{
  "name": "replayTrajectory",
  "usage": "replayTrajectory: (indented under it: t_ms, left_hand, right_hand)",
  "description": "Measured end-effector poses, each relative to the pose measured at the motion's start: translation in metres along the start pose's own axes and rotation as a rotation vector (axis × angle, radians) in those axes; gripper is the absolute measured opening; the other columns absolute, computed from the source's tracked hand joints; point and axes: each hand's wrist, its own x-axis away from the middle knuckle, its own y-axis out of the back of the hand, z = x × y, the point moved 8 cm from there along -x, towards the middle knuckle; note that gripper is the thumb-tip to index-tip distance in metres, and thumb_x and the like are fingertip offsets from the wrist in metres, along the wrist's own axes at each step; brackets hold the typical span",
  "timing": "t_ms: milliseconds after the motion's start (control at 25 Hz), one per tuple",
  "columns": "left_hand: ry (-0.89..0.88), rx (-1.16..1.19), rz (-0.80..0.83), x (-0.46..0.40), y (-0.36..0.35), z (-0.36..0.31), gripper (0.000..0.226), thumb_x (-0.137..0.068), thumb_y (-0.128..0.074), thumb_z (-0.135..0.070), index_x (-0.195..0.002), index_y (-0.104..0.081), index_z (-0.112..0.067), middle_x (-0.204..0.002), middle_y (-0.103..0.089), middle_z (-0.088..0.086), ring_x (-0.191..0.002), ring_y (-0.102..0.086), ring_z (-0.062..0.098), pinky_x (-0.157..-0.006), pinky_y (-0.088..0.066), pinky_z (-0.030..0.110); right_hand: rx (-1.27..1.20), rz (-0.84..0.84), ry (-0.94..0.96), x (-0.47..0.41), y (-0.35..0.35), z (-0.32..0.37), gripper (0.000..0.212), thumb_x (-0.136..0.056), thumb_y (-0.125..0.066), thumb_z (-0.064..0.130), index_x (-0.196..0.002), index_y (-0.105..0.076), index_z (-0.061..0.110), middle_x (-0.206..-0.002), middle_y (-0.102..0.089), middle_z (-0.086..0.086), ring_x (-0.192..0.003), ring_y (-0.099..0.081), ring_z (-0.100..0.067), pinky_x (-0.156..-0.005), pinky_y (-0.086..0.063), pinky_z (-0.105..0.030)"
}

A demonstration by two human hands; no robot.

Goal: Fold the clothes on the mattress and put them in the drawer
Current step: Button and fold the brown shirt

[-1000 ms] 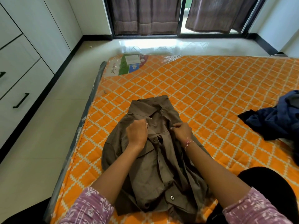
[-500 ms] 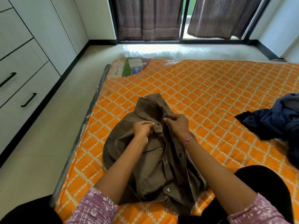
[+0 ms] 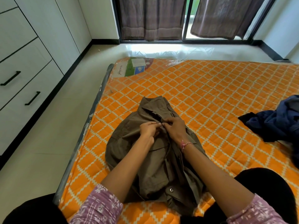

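Two hands, left hand (image 3: 148,129) and right hand (image 3: 174,128), pinch the brown shirt (image 3: 155,160) placket just below its collar | shirt lies on the mattress (image 3: 210,97), left of the navy clothes (image 3: 275,122) | soft, light, floppy; best held at shoulders

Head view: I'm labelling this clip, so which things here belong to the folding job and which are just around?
Job:
brown shirt, pinched by left hand and right hand
navy clothes
mattress
drawers

Just around:
curtains
mattress label
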Motion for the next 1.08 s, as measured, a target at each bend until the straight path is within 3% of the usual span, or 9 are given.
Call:
replayTrajectory:
  t_ms: [200,320,440,520,680,920,1080]
  left_hand:
    - [-0.084,0.046,-0.057,-0.007,0.003,0.006,0.021,-0.087,-0.065,-0.002,-0.070,-0.057,-0.012,-0.073,-0.060,0.005,-0.071,-0.058,0.015,-0.065,-0.049,0.025]
    - [-0.193,-0.060,-0.116,-0.005,0.006,-0.001,0.016,-0.083,-0.069,-0.003,-0.071,-0.062,-0.011,-0.076,-0.064,0.007,-0.076,-0.060,0.018,-0.075,-0.052,0.033]
    - [-0.289,-0.181,-0.167,-0.001,0.008,-0.013,0.018,-0.084,-0.068,-0.004,-0.068,-0.064,-0.012,-0.070,-0.063,0.003,-0.071,-0.059,0.015,-0.072,-0.051,0.031]
    - [-0.273,-0.191,-0.148,-0.005,0.007,-0.015,0.020,-0.087,-0.066,-0.009,-0.068,-0.067,-0.013,-0.072,-0.066,0.006,-0.075,-0.062,0.020,-0.076,-0.053,0.036]
    - [-0.252,-0.206,-0.080,-0.010,0.000,-0.022,0.024,-0.088,-0.063,-0.010,-0.065,-0.068,-0.015,-0.070,-0.065,0.009,-0.073,-0.060,0.021,-0.075,-0.052,0.037]
    - [-0.243,-0.215,-0.004,-0.014,0.000,-0.027,0.023,-0.087,-0.066,-0.009,-0.064,-0.068,-0.014,-0.071,-0.066,0.008,-0.076,-0.062,0.021,-0.081,-0.054,0.038]
    - [-0.240,-0.180,0.047,-0.008,0.000,-0.033,0.022,-0.095,-0.052,-0.008,-0.077,-0.063,-0.014,-0.075,-0.063,0.004,-0.067,-0.060,0.014,-0.062,-0.053,0.025]
  right_hand:
    - [-0.053,-0.015,-0.044,-0.003,0.002,-0.007,0.016,-0.087,-0.065,0.008,-0.099,-0.073,0.001,-0.095,-0.072,-0.014,-0.078,-0.059,-0.013,-0.070,-0.041,-0.022]
    - [-0.014,-0.010,-0.033,-0.002,-0.002,-0.006,0.014,-0.087,-0.066,0.011,-0.095,-0.075,0.003,-0.090,-0.073,-0.013,-0.077,-0.062,-0.017,-0.069,-0.044,-0.024]
    - [0.065,0.054,-0.003,-0.002,-0.006,-0.001,0.013,-0.086,-0.067,0.017,-0.087,-0.075,0.006,-0.076,-0.070,-0.007,-0.069,-0.062,-0.016,-0.058,-0.040,-0.020]
    - [0.149,0.090,0.012,-0.005,-0.007,0.004,0.016,-0.084,-0.069,0.022,-0.072,-0.070,0.011,-0.060,-0.059,0.000,-0.053,-0.051,-0.009,-0.047,-0.031,-0.017]
    - [0.226,0.011,-0.017,-0.012,-0.002,0.008,0.036,-0.083,-0.069,0.022,-0.053,-0.050,0.013,-0.053,-0.049,-0.002,-0.047,-0.040,-0.010,-0.043,-0.023,-0.021]
    - [0.164,-0.028,-0.005,-0.013,-0.002,0.012,0.047,-0.082,-0.066,0.015,-0.044,-0.038,0.022,-0.045,-0.039,0.006,-0.042,-0.035,-0.005,-0.042,-0.019,-0.016]
    - [0.098,0.005,-0.033,-0.025,-0.002,0.008,0.033,-0.079,-0.065,0.012,-0.049,-0.051,0.010,-0.047,-0.046,-0.002,-0.045,-0.038,-0.011,-0.044,-0.024,-0.020]
